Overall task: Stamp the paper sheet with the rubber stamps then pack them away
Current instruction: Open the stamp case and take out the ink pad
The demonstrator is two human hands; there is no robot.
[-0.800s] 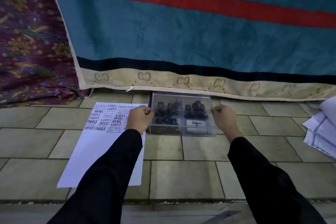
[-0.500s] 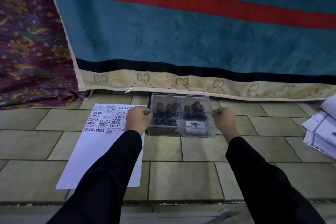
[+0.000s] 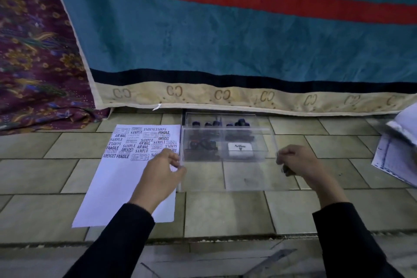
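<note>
- Left hand [image 3: 161, 171] and right hand [image 3: 300, 165] each pinch a side edge of the clear rectangular plastic lid [image 3: 228, 176], which partly overlaps the box.
- Likely step: pack-away. Next: square the lid up and lower it.
- White paper sheet [image 3: 126, 178] lies left of the box, far end dense with black imprints.
- Dark rubber stamps [image 3: 241, 123] sit in the clear compartmented plastic box [image 3: 256, 119].

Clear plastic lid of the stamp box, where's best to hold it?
By its two short side edges, one hand from each side: the clear plastic lid is wide, thin and flat, and the left hand and right hand pinch it there now.
</note>
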